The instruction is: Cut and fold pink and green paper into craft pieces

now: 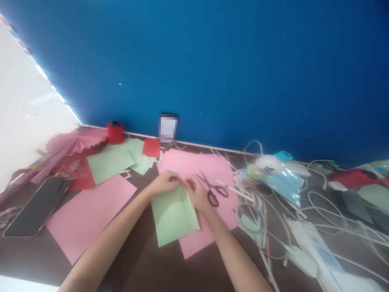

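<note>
The green sheet (174,215) lies on the dark table (142,263), in the middle and near the person, partly on top of a pink sheet (200,166). The left hand (165,182) and the right hand (197,194) are both at its far edge, close together, and each one pinches this edge with the fingertips. I judge the sheet to be very light and thin. It bends easily, it keeps a crease once pressed, and it can tear or slide on the smooth paper below it. The best place to hold it is at the edge or a corner, with the fingertips, while the rest stays flat on the table. I count two large pink sheets, the second (88,215) at the left. There are at least two more green sheets (109,162) behind, one pair of scissors (214,190) just beside the right hand, one red roll (114,132), one phone (36,207), one pink paper fan (75,142), and many white cables (319,202) that I cannot count.
</note>
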`<control>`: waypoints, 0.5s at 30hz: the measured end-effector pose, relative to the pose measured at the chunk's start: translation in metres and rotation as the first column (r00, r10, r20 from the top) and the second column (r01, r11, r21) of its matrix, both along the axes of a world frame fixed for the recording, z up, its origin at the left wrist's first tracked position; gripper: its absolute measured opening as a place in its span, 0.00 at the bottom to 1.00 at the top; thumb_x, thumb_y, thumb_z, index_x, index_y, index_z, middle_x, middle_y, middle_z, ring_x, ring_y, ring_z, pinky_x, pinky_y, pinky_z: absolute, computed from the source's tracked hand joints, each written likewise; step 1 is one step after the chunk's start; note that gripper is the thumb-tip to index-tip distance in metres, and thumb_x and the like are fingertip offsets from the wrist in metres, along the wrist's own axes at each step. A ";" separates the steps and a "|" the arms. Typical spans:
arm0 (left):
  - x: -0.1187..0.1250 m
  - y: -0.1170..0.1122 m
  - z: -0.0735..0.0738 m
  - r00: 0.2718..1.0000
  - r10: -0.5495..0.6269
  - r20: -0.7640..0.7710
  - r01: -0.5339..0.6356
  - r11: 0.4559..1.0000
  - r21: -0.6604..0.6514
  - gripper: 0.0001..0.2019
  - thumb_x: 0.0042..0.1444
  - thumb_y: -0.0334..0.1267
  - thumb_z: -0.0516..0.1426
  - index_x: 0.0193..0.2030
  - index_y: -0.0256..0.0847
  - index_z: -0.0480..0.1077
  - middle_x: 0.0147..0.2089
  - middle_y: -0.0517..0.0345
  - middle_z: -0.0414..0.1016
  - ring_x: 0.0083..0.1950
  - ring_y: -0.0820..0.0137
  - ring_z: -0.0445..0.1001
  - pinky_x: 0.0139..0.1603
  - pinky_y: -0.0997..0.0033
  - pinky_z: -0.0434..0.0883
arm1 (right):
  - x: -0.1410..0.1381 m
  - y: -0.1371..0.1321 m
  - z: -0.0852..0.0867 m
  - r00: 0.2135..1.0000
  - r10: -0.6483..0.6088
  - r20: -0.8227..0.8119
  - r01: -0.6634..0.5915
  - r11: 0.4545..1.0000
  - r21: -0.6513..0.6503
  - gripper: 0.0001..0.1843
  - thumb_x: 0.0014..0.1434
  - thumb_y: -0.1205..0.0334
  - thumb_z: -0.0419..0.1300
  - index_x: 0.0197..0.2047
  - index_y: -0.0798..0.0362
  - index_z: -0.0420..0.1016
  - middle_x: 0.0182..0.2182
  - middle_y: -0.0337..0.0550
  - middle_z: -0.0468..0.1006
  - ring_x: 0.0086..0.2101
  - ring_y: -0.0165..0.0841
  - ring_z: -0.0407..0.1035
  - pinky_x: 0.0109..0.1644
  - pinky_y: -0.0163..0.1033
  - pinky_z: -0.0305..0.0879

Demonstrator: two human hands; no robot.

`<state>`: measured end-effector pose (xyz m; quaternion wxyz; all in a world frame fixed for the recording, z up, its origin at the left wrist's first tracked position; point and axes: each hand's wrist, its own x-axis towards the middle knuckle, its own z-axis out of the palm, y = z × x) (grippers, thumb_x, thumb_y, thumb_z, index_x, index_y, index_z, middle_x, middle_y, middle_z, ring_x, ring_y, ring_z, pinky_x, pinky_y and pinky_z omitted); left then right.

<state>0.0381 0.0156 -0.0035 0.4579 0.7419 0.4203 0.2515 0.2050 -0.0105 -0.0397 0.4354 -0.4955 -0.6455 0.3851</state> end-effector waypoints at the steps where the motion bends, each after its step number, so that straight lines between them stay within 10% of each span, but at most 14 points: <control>1: 0.000 0.000 0.000 1.000 -0.002 0.009 0.002 1.000 -0.006 0.10 0.49 0.33 0.50 0.32 0.36 0.73 0.32 0.58 0.75 0.34 0.72 0.71 0.37 0.75 0.66 | 0.000 0.000 0.000 1.000 -0.006 -0.014 0.006 1.000 -0.006 0.06 0.55 0.59 0.52 0.31 0.51 0.65 0.29 0.39 0.71 0.33 0.32 0.67 0.39 0.37 0.64; 15: -0.003 0.003 -0.002 1.000 0.003 0.027 -0.002 0.998 -0.061 0.10 0.50 0.34 0.51 0.32 0.35 0.72 0.34 0.56 0.75 0.35 0.70 0.72 0.38 0.72 0.68 | 0.000 0.002 0.004 0.991 -0.026 -0.129 0.009 0.991 -0.135 0.07 0.52 0.58 0.55 0.30 0.52 0.69 0.29 0.39 0.74 0.33 0.32 0.69 0.38 0.37 0.65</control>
